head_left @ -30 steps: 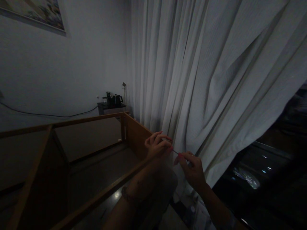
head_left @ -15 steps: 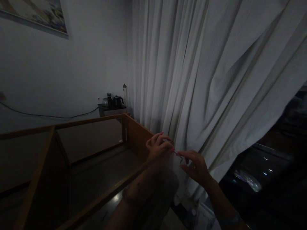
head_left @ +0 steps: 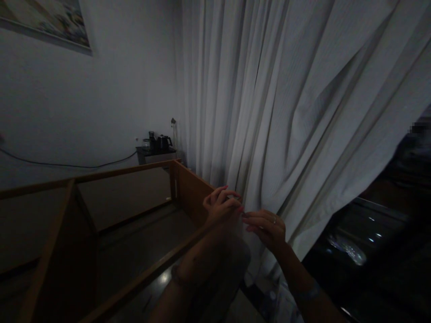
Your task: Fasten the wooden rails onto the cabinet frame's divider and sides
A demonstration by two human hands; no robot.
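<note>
A brown wooden furniture frame (head_left: 191,179) with a divider lies in front of me. My left hand (head_left: 222,208) is wrapped over its near right corner, fingers bent, covering most of that corner. Close beside it, on the outer side, my right hand (head_left: 268,228) is closed in a pinch, with a ring on one finger. Its fingertips hold a thin bent metal hex key (head_left: 244,215), now almost wholly covered by the fingers. The tip of the key meets the corner by my left fingertips; what it touches there is hidden.
A long white curtain (head_left: 269,112) hangs right behind the hands. Beyond the frame, a black kettle (head_left: 163,142) stands on a small cabinet (head_left: 156,154), with a cable (head_left: 87,166) along the wall. Dark glossy furniture (head_left: 370,233) is at the right. The light is dim.
My right hand has closed its fingers round the hex key and shifted slightly left, so the bent end no longer shows. My left hand stays at the corner.
</note>
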